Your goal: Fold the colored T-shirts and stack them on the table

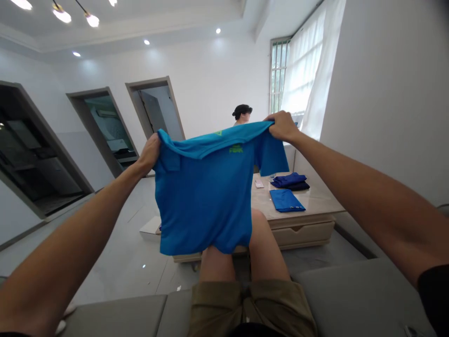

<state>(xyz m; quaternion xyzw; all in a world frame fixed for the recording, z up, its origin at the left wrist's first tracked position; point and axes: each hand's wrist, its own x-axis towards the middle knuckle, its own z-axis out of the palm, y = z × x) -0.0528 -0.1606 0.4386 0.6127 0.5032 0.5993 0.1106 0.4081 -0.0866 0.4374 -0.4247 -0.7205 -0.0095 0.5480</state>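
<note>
A blue T-shirt (206, 196) with a small green print hangs stretched between my two hands, above my knees. My left hand (149, 152) is closed on one shoulder of it, and my right hand (282, 126) grips the other shoulder. The right sleeve dangles below my right hand; the left one is bunched near my left hand. The shirt's lower edge reaches down to my knees and hides part of the table behind it.
Behind the shirt stands a low table (259, 206) with a drawer (303, 235). On it lie a folded blue garment (286, 200), a darker blue pile (290, 180) and a phone (259, 184). A person in a black cap (242, 111) is beyond it. I sit on a grey sofa (354, 299).
</note>
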